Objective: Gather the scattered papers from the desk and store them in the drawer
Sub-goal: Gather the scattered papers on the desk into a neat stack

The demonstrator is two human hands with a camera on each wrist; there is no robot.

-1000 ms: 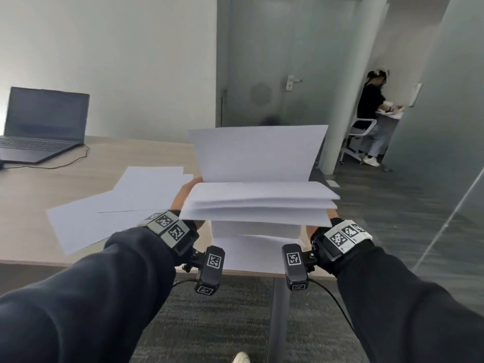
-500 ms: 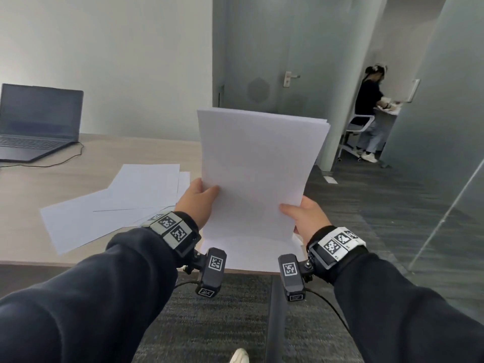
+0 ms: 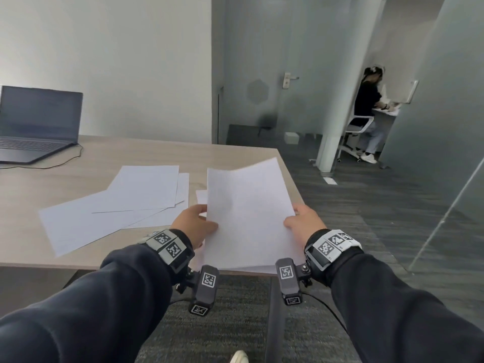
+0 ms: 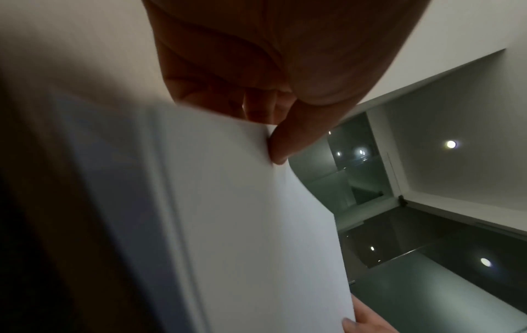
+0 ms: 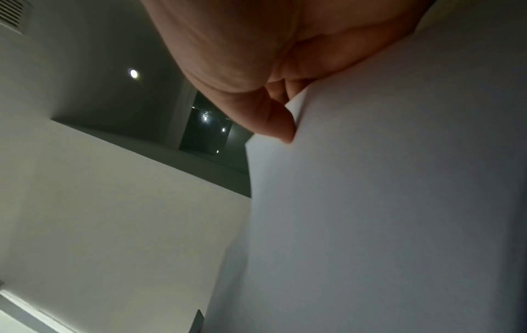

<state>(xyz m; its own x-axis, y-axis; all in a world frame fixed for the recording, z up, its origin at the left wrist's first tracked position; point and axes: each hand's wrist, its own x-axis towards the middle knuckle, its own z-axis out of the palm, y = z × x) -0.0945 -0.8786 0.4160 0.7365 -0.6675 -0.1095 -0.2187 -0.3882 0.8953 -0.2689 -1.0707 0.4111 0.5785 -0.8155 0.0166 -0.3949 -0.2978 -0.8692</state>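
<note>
Stack (image 3: pixel 248 213): white sheets, held between both hands above the near right corner of the table (image 3: pixel 146 155). Far end tilted away and slightly curled; near edge over the table's front edge. Underside seen in the left wrist view (image 4: pixel 242 214) and the right wrist view (image 5: pixel 385 202).

Left hand (image 3: pixel 192 222): grips the stack's left edge, thumb on top, fingers beneath. The left wrist view (image 4: pixel 273 67) shows the thumb tip pressed against the paper edge.

Right hand (image 3: pixel 305 221): grips the stack's right edge, thumb on top, fingers curled under. The right wrist view (image 5: pixel 273 63) shows the thumb pressed into the edge.

Loose sheets (image 3: pixel 117 205): several white pages, overlapping and fanned, flat on the table to the left of the left hand. One small white corner (image 3: pixel 201 196) shows just beyond the left hand, partly hidden by the stack.

Laptop (image 3: pixel 36 124): open, dark screen, far left of the hands at the table's back; cable (image 3: pixel 65 163) trailing from it across the table.

Drawer: not seen in any view.

Seated person (image 3: pixel 368 111): far beyond the right hand, past a column (image 3: pixel 332 121), on a white chair (image 3: pixel 353 134).

Door (image 3: pixel 264 74): closed, handle visible, straight beyond the hands.
</note>
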